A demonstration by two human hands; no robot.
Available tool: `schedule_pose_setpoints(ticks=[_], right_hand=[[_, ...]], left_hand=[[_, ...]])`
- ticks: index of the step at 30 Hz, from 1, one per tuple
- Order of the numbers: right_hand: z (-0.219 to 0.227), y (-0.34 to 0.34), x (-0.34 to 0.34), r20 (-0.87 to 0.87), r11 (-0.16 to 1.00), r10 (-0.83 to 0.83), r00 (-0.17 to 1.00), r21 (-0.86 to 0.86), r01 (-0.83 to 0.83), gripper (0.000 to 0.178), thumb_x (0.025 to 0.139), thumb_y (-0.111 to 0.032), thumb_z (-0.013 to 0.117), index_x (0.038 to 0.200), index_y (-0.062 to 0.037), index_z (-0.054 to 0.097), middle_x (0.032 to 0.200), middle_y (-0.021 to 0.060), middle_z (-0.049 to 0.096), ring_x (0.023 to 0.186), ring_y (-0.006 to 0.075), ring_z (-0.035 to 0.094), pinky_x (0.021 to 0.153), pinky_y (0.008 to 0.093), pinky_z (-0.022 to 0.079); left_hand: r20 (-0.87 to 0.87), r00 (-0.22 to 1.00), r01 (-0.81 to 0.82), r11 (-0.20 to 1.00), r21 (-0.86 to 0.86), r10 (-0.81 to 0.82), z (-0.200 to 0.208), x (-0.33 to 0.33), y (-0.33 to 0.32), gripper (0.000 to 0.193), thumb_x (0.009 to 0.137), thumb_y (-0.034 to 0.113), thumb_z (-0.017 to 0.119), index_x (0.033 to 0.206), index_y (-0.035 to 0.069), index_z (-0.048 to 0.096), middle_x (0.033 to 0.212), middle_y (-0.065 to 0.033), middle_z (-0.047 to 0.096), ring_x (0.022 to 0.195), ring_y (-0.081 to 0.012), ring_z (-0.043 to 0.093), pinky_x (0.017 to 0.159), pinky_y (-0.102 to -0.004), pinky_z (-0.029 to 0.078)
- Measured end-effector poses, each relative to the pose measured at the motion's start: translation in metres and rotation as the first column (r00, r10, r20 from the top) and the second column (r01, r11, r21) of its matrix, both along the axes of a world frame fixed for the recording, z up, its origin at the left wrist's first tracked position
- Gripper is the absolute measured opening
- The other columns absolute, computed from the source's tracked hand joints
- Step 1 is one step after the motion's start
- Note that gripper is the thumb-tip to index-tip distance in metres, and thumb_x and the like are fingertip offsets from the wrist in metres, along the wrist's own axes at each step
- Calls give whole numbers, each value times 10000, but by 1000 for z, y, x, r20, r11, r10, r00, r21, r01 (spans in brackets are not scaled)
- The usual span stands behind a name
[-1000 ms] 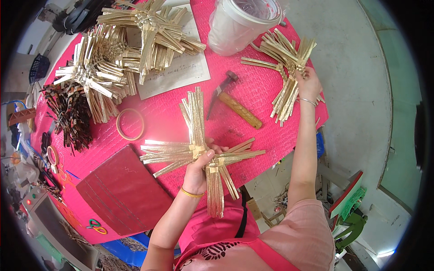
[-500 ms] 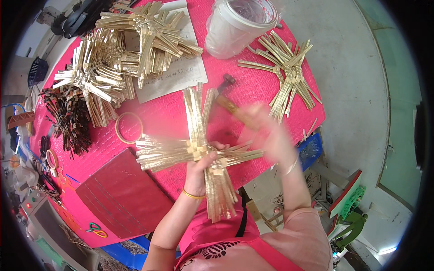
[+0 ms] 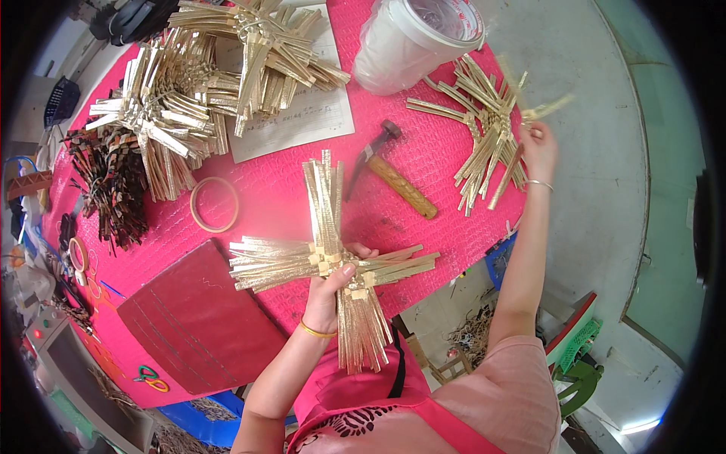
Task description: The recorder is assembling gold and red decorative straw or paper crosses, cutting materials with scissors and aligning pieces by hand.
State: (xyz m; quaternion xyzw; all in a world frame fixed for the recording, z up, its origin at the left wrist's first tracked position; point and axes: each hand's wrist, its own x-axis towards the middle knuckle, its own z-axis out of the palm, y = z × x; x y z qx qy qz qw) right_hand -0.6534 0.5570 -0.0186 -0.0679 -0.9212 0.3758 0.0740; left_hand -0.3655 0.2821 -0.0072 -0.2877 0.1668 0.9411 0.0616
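Observation:
My left hand (image 3: 325, 301) grips a cross-shaped bundle of gold strips (image 3: 327, 208), thumb on top by the knotted centre. Its strips fan out in four bunches above the table edge. Out to the right, my right hand (image 3: 538, 150) pinches a gold strip piece (image 3: 554, 108), smeared by motion, at the side of a loose pile of gold strip pieces (image 3: 484, 121). Between the hands a hammer (image 3: 401, 188) with a wooden handle lies on the pink table cover (image 3: 280, 193).
Gold strip bundles (image 3: 170, 113) and a dark brown strip bundle (image 3: 113, 185) lie far left, partly over a written sheet (image 3: 302, 129). A white plastic-wrapped bucket (image 3: 401, 49) stands at the back. A tape ring (image 3: 214, 205) and dark red board (image 3: 200, 321) lie left.
My right hand has moved from over the hammer handle out to the gold pile at the right, where it now holds a piece. The left hand keeps its bundle nearly still.

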Motion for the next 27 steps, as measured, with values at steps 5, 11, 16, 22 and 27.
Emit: schedule_pose_setpoints(ticks=[5, 11, 16, 22, 27], right_hand=[[-39, 7, -14, -30, 914, 21, 999, 407, -7, 312, 667, -250, 662, 869, -18, 609, 757, 146, 619, 682, 252, 603, 618, 317, 460], [39, -12, 23, -191, 984, -39, 981, 165, 71, 255, 761, -192, 616, 951, -22, 602, 754, 70, 627, 667, 136, 572, 622, 258, 437], [127, -99, 130, 50, 985, 158, 986, -81, -154, 252, 751, -124, 625, 969, -7, 577, 819, 19, 584, 726, 82, 518, 651, 231, 417], [82, -211, 237, 207, 571, 799, 564, 29, -820, 454, 735, -106, 586, 1123, 55, 414, 1019, 191, 469, 977, 311, 452, 850, 376, 361], [93, -257, 282, 191, 276, 944, 270, -5, -961, 593, 731, -152, 583, 1216, 58, 314, 1240, 221, 340, 1138, 356, 357, 967, 445, 255]], left_hand=[[-42, 999, 27, 1000, 3, -27, 3, -1, 7, 440, 747, 130, 611, 1116, -11, 415, 1108, -143, 482, 1082, -264, 460, 910, -377, 400], [-29, 998, 50, 995, -91, -53, 2, 6, 2, 527, 730, 130, 615, 1185, 50, 360, 1105, -143, 476, 1070, -270, 469, 899, -404, 409], [89, 987, 130, 990, 53, -134, 4, 6, -2, 367, 762, 117, 626, 1070, -19, 478, 954, -78, 562, 847, -159, 558, 754, -288, 466], [-70, 995, -64, 995, 78, 70, -9, 26, -17, 429, 750, 184, 654, 1095, 0, 475, 1028, -74, 544, 972, -153, 511, 849, -298, 418], [-156, 969, -196, 980, -20, 191, 3, 73, -69, 466, 739, 138, 637, 1147, 24, 444, 1043, -71, 530, 955, -155, 521, 828, -289, 438]])
